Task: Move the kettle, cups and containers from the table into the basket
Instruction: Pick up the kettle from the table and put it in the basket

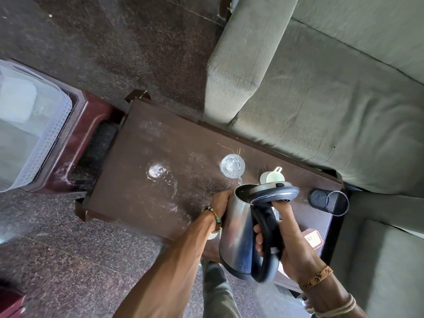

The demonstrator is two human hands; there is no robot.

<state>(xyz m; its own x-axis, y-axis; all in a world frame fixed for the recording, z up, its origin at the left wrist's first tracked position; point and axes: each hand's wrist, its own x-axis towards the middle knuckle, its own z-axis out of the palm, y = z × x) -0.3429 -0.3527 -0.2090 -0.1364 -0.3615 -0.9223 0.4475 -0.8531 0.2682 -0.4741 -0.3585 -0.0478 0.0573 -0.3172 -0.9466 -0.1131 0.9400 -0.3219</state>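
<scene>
Over table [137, 138], R hand [291, 239] grips open-lid kettle [236, 226]; L hand [219, 199] on side, grip unclear.

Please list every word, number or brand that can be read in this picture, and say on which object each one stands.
"AE FR": on the brown wristband of the right hand; its other letters are unclear.
The white label on the reddish box: too small and blurred to read.
The kettle: no readable brand or marking shows.
</scene>
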